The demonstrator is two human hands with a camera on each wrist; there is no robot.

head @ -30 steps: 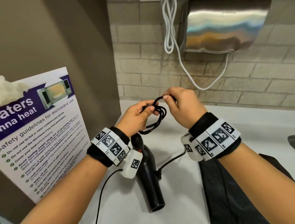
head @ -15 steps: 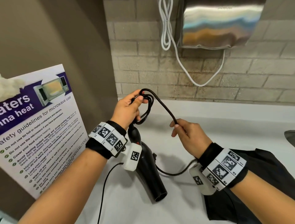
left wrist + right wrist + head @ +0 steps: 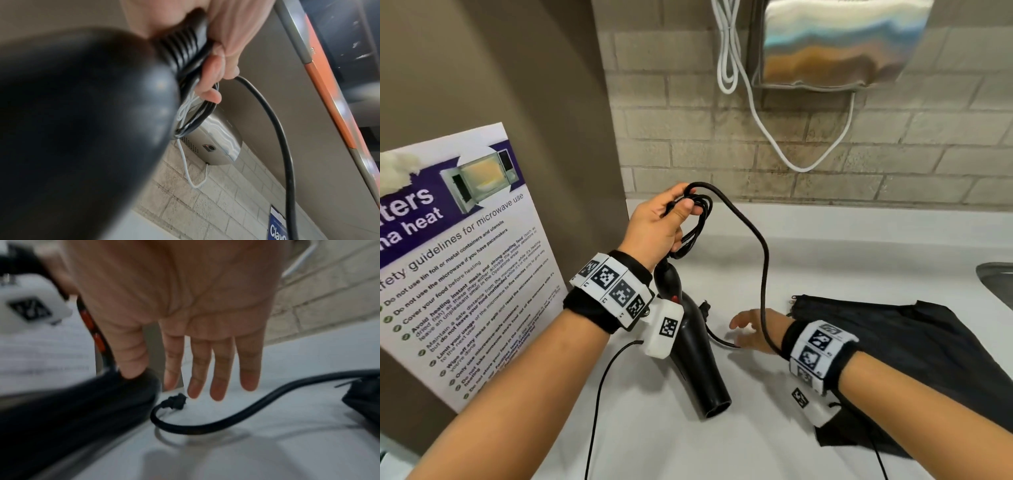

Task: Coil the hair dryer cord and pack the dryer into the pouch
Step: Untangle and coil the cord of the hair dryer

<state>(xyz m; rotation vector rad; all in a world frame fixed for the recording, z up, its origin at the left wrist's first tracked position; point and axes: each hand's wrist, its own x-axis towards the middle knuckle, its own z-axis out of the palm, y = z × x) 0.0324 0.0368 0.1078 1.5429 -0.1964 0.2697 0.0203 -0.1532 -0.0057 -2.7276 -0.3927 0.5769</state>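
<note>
My left hand [image 3: 671, 219] grips several loops of the black cord [image 3: 700, 222] above the counter, and the left wrist view shows its fingers [image 3: 213, 71] curled round the cord coil [image 3: 197, 113] by the dryer's handle end. The black hair dryer [image 3: 698, 356] hangs below that hand, nozzle toward me. One loose cord strand [image 3: 763, 260] arcs down to the counter. My right hand [image 3: 751, 330] hovers low with straight fingers [image 3: 220, 369] just above the plug [image 3: 174, 402], holding nothing. The black pouch [image 3: 914, 346] lies flat on the right.
A microwave safety poster [image 3: 458, 260] leans against the brown wall on the left. A steel hand dryer [image 3: 839, 44] with a white cable [image 3: 767, 137] hangs on the brick wall behind. A sink edge [image 3: 996, 281] shows at far right. A thin black wire [image 3: 599, 394] crosses the white counter.
My right hand let go of the cord strand and dropped toward the plug on the counter, fingers now spread. The left hand kept the coil and rose slightly.
</note>
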